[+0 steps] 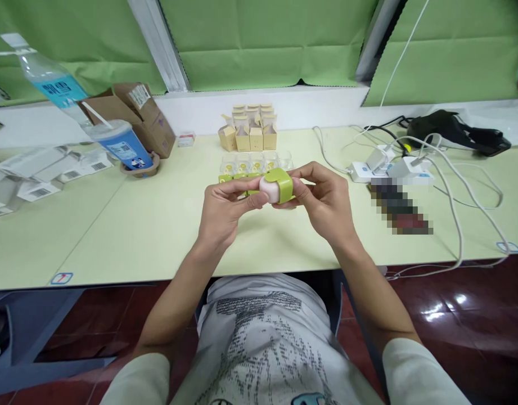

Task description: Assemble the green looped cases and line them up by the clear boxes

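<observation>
The small pink piece in a green band point(276, 187) sits between our two hands, held just above the middle of the pale counter point(127, 225). Our left hand point(222, 211) pinches its left end with thumb and fingertips closed on it, and our right hand point(326, 199) curls around the green band from the right, fingers closed on it too. Just beyond it lies a row of clear trays with yellow-green pieces point(254, 163), and farther back stand small tan boxes point(250, 129). A blue bottle point(84, 112) leans at far left; white chargers and cables point(393, 166) lie at right.
</observation>
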A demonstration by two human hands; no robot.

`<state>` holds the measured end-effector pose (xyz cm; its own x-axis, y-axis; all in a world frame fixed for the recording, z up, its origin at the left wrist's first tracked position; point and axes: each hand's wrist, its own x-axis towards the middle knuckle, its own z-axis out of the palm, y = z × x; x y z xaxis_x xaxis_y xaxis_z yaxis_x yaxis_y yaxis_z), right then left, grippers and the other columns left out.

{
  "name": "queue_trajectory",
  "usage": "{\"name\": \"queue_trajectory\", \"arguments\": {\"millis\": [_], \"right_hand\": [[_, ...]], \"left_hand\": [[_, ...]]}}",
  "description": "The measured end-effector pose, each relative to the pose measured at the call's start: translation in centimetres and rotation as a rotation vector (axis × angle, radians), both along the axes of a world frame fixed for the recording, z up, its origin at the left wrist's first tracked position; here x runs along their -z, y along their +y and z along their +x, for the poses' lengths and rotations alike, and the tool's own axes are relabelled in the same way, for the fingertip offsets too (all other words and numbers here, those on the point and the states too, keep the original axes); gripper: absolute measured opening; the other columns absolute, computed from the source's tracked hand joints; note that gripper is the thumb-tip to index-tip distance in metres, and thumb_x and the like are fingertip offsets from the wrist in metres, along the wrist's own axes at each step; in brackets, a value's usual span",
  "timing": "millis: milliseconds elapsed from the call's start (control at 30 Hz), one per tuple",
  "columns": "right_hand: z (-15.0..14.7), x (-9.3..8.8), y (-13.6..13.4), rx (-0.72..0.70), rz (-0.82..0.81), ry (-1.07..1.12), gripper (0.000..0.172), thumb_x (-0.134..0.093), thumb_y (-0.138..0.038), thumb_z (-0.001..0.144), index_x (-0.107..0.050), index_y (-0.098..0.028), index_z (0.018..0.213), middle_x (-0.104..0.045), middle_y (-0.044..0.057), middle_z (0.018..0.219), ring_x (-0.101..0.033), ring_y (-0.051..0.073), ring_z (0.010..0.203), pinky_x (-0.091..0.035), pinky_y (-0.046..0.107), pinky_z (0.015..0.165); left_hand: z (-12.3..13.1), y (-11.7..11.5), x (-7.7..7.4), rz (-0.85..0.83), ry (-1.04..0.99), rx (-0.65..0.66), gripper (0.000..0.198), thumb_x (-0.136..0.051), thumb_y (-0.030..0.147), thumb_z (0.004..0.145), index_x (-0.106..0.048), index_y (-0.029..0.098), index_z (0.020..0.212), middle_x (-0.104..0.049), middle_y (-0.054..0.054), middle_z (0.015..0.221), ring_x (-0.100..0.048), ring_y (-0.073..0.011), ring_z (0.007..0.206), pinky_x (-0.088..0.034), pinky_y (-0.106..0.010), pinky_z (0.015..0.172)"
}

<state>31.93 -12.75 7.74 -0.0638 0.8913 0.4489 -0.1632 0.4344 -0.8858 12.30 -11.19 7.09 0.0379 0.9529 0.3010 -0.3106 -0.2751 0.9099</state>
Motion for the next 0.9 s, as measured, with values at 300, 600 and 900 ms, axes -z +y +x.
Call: {"name": "queue_trajectory", "arguments": {"millis": [300, 600, 900], "right_hand": [[-1.5, 1.0, 0.4, -0.042, -0.083, 0.095, 0.046, -0.094, -0.065, 0.085, -0.072, -0.026, 0.090, -0.076, 0.002, 0.097, -0.077, 0.021, 0.084, -0.077, 0.042, 0.080], [-2.4, 1.5, 0.3, -0.061, -0.080, 0.170, 0.041, -0.095, -0.060, 0.085, -0.073, -0.026, 0.091, -0.075, 0.000, 0.095, -0.076, 0.018, 0.087, -0.077, 0.042, 0.086], [-1.8, 1.5, 1.0, -0.234, -0.207, 0.228, 0.042, -0.095, -0.054, 0.085, -0.066, -0.026, 0.098, -0.081, 0.000, 0.097, -0.079, 0.018, 0.077, -0.073, 0.038, 0.076]], "left_hand": [[0.5, -0.5, 0.3, 0.090, -0.047, -0.098, 0.033, -0.108, 0.051, 0.067, -0.093, 0.030, 0.086, -0.077, -0.002, 0.081, -0.067, -0.0106, 0.077, -0.059, -0.021, 0.060], [-0.1, -0.1, -0.3, 0.032, -0.057, -0.184, 0.054, -0.105, 0.064, 0.064, -0.079, 0.019, 0.078, -0.075, 0.000, 0.081, -0.068, -0.0102, 0.072, -0.061, -0.022, 0.064], [-0.2, -1.1, -1.0, 0.211, 0.139, -0.185, 0.076, -0.053, 0.084, 0.104, -0.055, 0.021, 0.061, -0.067, -0.006, 0.069, -0.072, -0.0178, 0.076, -0.060, -0.029, 0.065]]}}
